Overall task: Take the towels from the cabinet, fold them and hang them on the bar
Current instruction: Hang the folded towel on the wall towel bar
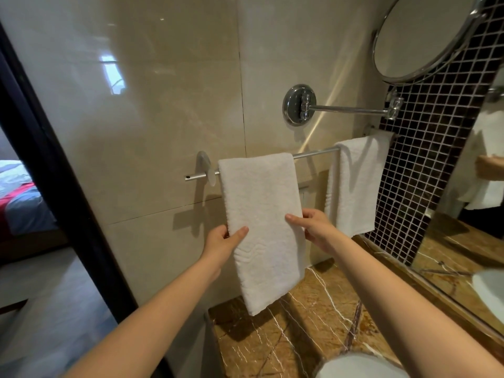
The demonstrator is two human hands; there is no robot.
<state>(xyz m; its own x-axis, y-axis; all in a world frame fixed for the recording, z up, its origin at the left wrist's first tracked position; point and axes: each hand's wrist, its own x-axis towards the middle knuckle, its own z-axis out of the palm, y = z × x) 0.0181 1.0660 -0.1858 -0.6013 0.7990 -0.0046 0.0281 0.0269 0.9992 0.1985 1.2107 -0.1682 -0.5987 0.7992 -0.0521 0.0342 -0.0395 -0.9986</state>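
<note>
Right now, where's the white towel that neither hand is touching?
Head view, right side: the free white folded towel hangs at the right end of the chrome bar, beside the dark mosaic tiles.

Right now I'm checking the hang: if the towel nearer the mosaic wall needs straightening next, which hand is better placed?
Probably the right hand: it holds the near towel's right edge, beside the far towel. The left hand grips the left edge, with the near towel in between.

Left hand (222, 241), right hand (313, 226): pinch grips.
</note>
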